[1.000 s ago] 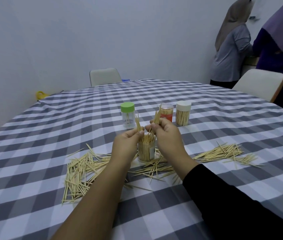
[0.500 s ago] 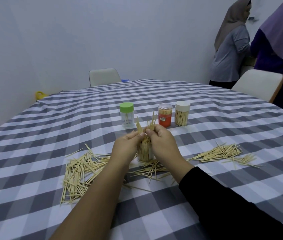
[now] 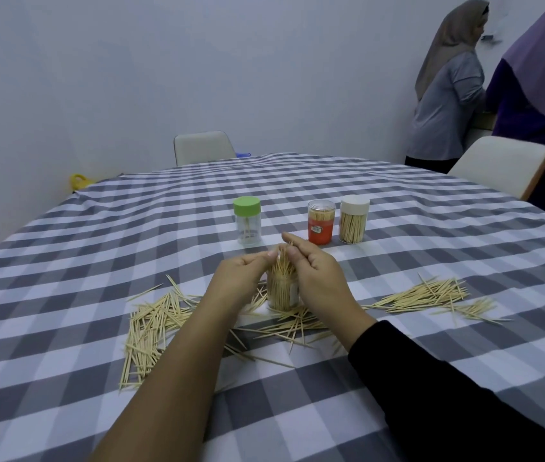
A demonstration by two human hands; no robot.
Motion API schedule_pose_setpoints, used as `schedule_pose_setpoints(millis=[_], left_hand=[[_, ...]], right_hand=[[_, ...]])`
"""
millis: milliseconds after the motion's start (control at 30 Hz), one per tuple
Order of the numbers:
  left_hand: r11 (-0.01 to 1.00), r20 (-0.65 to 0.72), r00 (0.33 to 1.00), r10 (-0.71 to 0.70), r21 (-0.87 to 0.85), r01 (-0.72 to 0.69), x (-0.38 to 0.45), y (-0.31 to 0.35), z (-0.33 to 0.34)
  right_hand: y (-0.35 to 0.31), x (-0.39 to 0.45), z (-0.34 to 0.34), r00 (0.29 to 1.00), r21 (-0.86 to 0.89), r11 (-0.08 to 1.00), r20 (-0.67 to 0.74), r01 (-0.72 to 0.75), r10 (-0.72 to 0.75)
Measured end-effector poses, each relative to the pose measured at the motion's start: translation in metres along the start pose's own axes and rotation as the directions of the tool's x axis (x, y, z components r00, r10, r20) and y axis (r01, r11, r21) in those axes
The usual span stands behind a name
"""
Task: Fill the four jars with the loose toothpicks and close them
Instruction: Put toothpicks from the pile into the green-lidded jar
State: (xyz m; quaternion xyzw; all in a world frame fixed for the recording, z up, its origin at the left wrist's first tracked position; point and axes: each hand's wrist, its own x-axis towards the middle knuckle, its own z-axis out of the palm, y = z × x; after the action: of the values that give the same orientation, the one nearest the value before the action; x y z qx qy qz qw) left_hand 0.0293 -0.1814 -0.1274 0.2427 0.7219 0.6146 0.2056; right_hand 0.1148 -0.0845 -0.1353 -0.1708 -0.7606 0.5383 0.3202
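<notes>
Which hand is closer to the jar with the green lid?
The left hand. It sits just in front of the green-lidded jar, slightly to its left, without touching it. The right hand is farther off, in front and to the jar's right.

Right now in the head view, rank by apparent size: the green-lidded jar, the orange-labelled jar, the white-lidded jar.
1. green-lidded jar: looks slightly tallest.
2. white-lidded jar and orange-labelled jar: too alike to rank.
All three stand about equally far back, so nearness hardly skews this.
</notes>
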Motion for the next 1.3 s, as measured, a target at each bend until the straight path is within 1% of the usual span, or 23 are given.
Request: schedule_pose_setpoints(millis=[67,100,200,267,333,400,433,467,567,633,733,833,933,1000,1067,1133,1200,1300], left_hand=[[0.999,0.065,0.997,-0.036,0.036,0.034,0.002,0.001,-0.004],[0.998,0.120,0.992,-0.043,0.059,0.036,0.002,0.001,-0.006],[0.995,0.313,0.950,-0.004,0.092,-0.026,-0.001,-0.002,-0.011],[0.994,0.362,0.932,0.023,0.091,-0.060,-0.002,-0.005,-0.011],[0.985,0.332,0.942,0.049,0.139,-0.100,-0.002,-0.005,-0.010],[0.977,0.304,0.951,0.055,0.179,-0.113,-0.001,-0.005,-0.009],[0.975,0.298,0.953,0.056,0.190,-0.116,-0.001,-0.005,-0.009],[0.969,0.292,0.955,0.059,0.214,-0.125,-0.001,-0.006,-0.009],[0.936,0.237,0.968,0.083,0.316,-0.157,0.001,-0.008,-0.008],[0.926,0.222,0.970,0.097,0.337,-0.170,0.002,-0.010,-0.007],[0.919,0.218,0.971,0.097,0.356,-0.171,0.003,-0.012,-0.006],[0.885,0.161,0.981,0.111,0.432,-0.171,0.005,-0.015,-0.006],[0.874,0.135,0.985,0.106,0.460,-0.157,0.006,-0.017,-0.006],[0.871,0.138,0.985,0.100,0.467,-0.153,0.006,-0.016,-0.006],[0.864,0.134,0.985,0.107,0.478,-0.159,0.006,-0.016,-0.006],[0.865,0.121,0.986,0.114,0.476,-0.158,0.005,-0.017,-0.006],[0.871,0.108,0.987,0.122,0.465,-0.159,0.004,-0.017,-0.005],[0.868,0.102,0.987,0.123,0.471,-0.157,0.004,-0.015,-0.004]], right_hand=[[-0.002,-0.001,-0.001,1.000,0.025,1.000,-0.006,-0.008,0.008],[-0.002,-0.002,-0.002,1.000,0.033,0.999,0.001,0.004,-0.004],[-0.005,-0.004,-0.001,0.992,0.041,0.996,0.088,0.085,-0.089],[-0.004,-0.004,0.003,0.979,-0.097,0.979,0.119,0.177,-0.165],[0.000,-0.001,0.007,0.973,-0.235,0.945,0.086,0.227,-0.213],[0.001,0.002,0.007,0.984,-0.285,0.942,0.012,0.176,-0.180],[0.002,0.002,0.006,0.986,-0.292,0.943,-0.002,0.157,-0.164],[0.003,0.002,0.005,0.987,-0.295,0.942,0.015,0.159,-0.162],[0.004,0.000,0.003,0.970,-0.327,0.914,0.125,0.239,-0.209],[0.006,0.001,0.001,0.961,-0.411,0.868,0.123,0.277,-0.248],[0.007,0.004,-0.001,0.966,-0.555,0.795,0.073,0.246,-0.248],[0.008,0.002,0.002,0.962,-0.556,0.785,0.141,0.273,-0.235],[0.009,-0.001,0.004,0.939,-0.549,0.764,0.139,0.338,-0.316],[0.011,-0.002,0.004,0.920,-0.596,0.706,0.169,0.382,-0.354],[0.012,-0.002,0.004,0.916,-0.681,0.622,0.209,0.387,-0.341],[0.013,0.001,0.003,0.936,-0.747,0.576,0.189,0.333,-0.296],[0.013,0.003,-0.001,0.951,-0.768,0.570,0.167,0.292,-0.262],[0.012,0.001,-0.004,0.949,-0.727,0.610,0.225,0.315,-0.221]])
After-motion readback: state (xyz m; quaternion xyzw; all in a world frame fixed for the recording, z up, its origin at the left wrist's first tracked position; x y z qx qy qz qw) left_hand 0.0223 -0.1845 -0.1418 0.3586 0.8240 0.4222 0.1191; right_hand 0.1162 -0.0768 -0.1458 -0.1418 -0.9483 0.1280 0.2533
